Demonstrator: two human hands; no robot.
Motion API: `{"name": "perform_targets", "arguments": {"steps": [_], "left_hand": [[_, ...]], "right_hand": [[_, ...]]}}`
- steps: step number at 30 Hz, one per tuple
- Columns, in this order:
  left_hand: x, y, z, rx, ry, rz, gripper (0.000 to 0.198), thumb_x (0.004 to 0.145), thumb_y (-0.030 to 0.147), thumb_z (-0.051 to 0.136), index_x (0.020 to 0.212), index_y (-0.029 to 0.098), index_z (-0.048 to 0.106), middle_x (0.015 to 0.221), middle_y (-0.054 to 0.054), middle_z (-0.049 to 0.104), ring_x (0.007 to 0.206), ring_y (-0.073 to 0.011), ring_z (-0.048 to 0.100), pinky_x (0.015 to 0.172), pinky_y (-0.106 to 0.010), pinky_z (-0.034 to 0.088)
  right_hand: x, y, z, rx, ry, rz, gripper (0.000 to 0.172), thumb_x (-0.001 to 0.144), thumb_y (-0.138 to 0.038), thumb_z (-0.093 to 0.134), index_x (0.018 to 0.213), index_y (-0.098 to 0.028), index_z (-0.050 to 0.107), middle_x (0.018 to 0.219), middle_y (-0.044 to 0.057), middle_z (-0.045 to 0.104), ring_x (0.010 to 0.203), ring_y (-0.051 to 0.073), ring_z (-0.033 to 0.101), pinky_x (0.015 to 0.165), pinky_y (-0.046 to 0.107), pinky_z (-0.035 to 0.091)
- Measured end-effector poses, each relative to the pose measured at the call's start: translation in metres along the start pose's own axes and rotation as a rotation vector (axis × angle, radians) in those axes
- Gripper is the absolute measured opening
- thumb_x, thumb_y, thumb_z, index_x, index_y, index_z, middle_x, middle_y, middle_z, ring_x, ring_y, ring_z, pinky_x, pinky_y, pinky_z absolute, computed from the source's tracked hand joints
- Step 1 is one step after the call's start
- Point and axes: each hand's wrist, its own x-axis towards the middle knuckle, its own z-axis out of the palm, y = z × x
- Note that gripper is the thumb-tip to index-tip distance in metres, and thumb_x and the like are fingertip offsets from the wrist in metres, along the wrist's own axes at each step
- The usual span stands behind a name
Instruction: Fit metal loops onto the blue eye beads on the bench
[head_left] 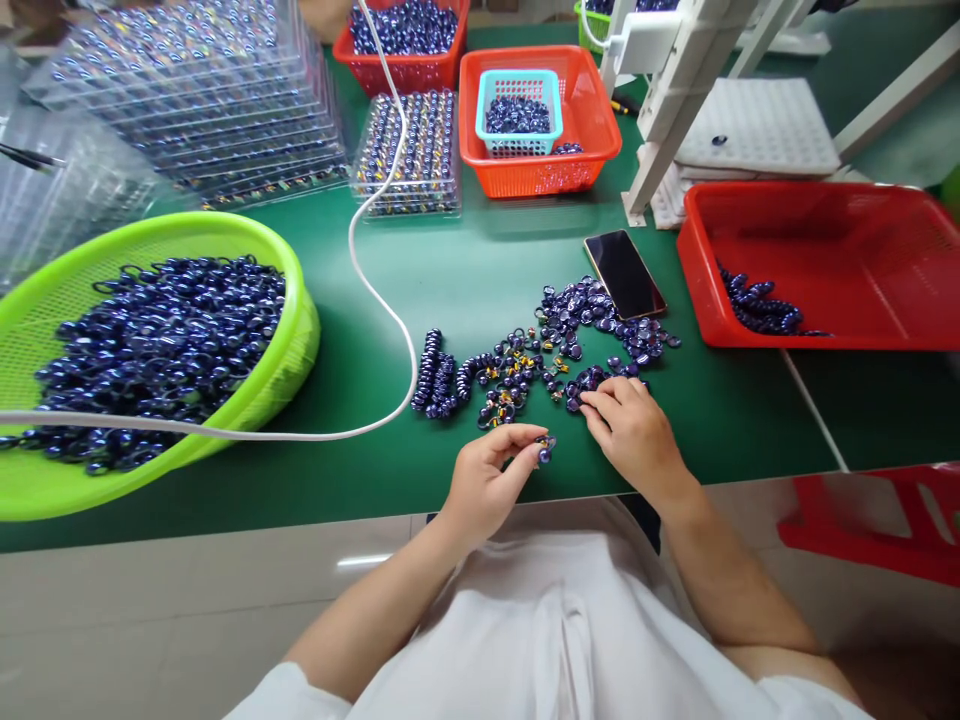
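Observation:
Between thumb and forefinger, my left hand (491,480) pinches a small dark blue, shiny ring-shaped piece (546,448) just above the table's front edge. My right hand (637,430) reaches to the near side of a pile of dark blue round caps (589,310), its fingertips together at the pieces; whether one is between them I cannot make out. Left of the caps lies a cluster of pieces with yellow and dark parts (514,370). Beside that cluster, dark blue rings stand in stacked rows (433,372).
A green basket (300,330) of blue rings stands left, a red tray (694,270) right. A phone (625,272) lies behind the caps. A white cable (356,235) crosses the green table. Stacked clear trays (225,100), an orange basket (540,180) and a metal post (679,100) stand behind.

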Motion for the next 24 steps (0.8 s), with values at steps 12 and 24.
{"name": "perform_targets", "arguments": {"steps": [12, 24], "left_hand": [[0.008, 0.003, -0.002, -0.556, 0.025, -0.249, 0.024, 0.070, 0.026, 0.084, 0.090, 0.015, 0.076, 0.082, -0.006, 0.075, 0.068, -0.0130, 0.066, 0.062, -0.023, 0.053], [0.005, 0.003, 0.004, -0.525, 0.062, -0.278, 0.022, 0.065, 0.024, 0.086, 0.083, 0.014, 0.078, 0.072, -0.003, 0.074, 0.060, -0.0114, 0.063, 0.062, -0.025, 0.052]], "right_hand": [[-0.017, -0.039, -0.019, 0.728, -0.058, 0.102, 0.015, 0.090, -0.013, 0.055, 0.097, -0.024, 0.062, 0.093, 0.002, 0.070, 0.083, 0.016, 0.068, 0.077, 0.030, 0.055], [-0.026, -0.068, 0.000, 0.694, 0.153, 0.267, 0.013, 0.089, -0.016, 0.059, 0.097, -0.025, 0.064, 0.082, 0.000, 0.071, 0.066, 0.014, 0.067, 0.064, 0.027, 0.057]]}}
